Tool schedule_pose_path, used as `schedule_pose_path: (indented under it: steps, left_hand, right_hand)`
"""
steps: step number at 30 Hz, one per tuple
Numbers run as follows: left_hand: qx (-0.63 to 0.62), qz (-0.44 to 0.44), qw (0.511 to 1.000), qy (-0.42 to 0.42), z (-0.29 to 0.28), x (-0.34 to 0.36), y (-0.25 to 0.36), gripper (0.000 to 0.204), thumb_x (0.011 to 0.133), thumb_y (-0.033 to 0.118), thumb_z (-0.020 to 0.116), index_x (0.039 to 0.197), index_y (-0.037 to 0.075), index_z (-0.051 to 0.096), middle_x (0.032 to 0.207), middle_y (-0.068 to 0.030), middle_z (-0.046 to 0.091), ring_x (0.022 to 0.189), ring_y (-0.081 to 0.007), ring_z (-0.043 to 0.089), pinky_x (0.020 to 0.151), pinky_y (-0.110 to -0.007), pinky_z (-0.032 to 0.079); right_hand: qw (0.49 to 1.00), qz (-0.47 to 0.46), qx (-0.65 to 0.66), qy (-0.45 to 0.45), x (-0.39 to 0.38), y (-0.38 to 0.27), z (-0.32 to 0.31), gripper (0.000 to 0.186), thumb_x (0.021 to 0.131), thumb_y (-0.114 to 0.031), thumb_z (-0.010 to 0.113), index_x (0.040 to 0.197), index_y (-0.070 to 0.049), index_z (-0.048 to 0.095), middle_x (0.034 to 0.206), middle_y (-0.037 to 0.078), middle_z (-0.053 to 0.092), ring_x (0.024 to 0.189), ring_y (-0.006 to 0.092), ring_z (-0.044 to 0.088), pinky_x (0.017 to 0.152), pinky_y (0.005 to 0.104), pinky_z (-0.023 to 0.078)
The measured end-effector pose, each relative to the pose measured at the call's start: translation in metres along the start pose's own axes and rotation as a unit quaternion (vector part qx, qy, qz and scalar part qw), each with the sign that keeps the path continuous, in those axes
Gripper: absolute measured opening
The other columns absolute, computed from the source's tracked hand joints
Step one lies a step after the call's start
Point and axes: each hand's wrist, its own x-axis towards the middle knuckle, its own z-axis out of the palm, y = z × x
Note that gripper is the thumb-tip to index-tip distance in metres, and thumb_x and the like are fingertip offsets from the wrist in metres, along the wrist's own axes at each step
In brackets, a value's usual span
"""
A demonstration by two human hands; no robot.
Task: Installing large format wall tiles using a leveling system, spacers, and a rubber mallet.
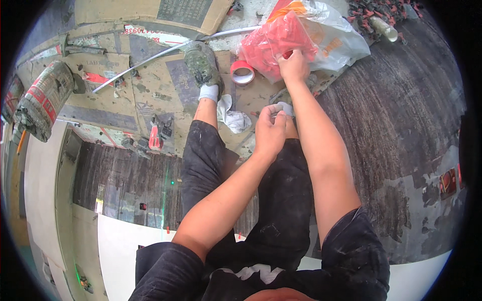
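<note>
Right hand (293, 66) reaches forward, fingers curled and pinching the mouth of a clear plastic bag of red clips (278, 42). The bag lies on the floor ahead of the person's knees, just beside a white carrier bag (336, 37) and near a roll of red tape (242, 71).

Left hand (269, 133) is closed around a small pale object at the knee; what it is cannot be told.

Bag judged light, limp and slippery, its loose contents shifting freely. Best hold is likely the gathered film at the open mouth. Long axis runs from lower left to upper right; the mouth faces the person.
</note>
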Motion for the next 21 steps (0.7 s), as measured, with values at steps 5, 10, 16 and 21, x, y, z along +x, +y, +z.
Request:
schedule_pose_path:
  steps: [5, 10, 16, 21]
  left_hand:
    - [-0.027, 0.007, 0.999, -0.017, -0.001, 0.002, 0.000, 0.021, 0.094, 0.014, 0.054, 0.109, 0.001, 0.056, 0.096, -0.0051, 0.061, 0.086, -0.0107, 0.056, 0.074, -0.026, 0.046]
    - [-0.055, -0.044, 0.997, -0.012, -0.007, 0.004, 0.009, 0.020, 0.094, 0.016, 0.054, 0.108, 0.002, 0.055, 0.088, -0.0021, 0.058, 0.079, -0.0093, 0.054, 0.070, -0.025, 0.045]
    - [-0.099, -0.049, 0.992, -0.056, 0.007, -0.005, 0.031, 0.050, 0.095, 0.037, 0.055, 0.132, 0.006, 0.041, 0.116, -0.0081, 0.056, 0.098, -0.0178, 0.058, 0.079, -0.030, 0.047]
    - [-0.177, 0.000, 0.984, 0.028, -0.015, 0.018, 0.025, 0.035, 0.090, 0.028, 0.065, 0.111, 0.001, 0.055, 0.095, -0.0052, 0.060, 0.083, -0.0119, 0.057, 0.070, -0.026, 0.047]
  right_hand:
    - [0.993, -0.101, 0.042, 0.050, 0.002, 0.027, -0.011, 0.034, 0.079, -0.033, 0.069, 0.106, -0.013, 0.066, 0.098, 0.015, 0.068, 0.089, 0.0356, 0.065, 0.078, 0.0464, 0.050]
    - [0.954, -0.233, 0.094, 0.163, -0.037, 0.041, -0.048, 0.025, 0.081, -0.022, 0.069, 0.104, -0.012, 0.066, 0.094, 0.014, 0.067, 0.082, 0.0352, 0.064, 0.071, 0.0407, 0.052]
    - [0.837, 0.065, 0.541, 0.054, -0.099, 0.048, -0.102, 0.014, 0.083, -0.015, 0.073, 0.082, -0.007, 0.061, 0.076, 0.002, 0.064, 0.064, 0.0135, 0.061, 0.060, 0.0279, 0.049]
    - [0.904, -0.342, 0.240, -0.087, -0.155, 0.024, -0.108, 0.033, 0.077, -0.019, 0.074, 0.105, -0.003, 0.066, 0.089, 0.008, 0.066, 0.091, 0.0139, 0.062, 0.084, 0.0348, 0.048]
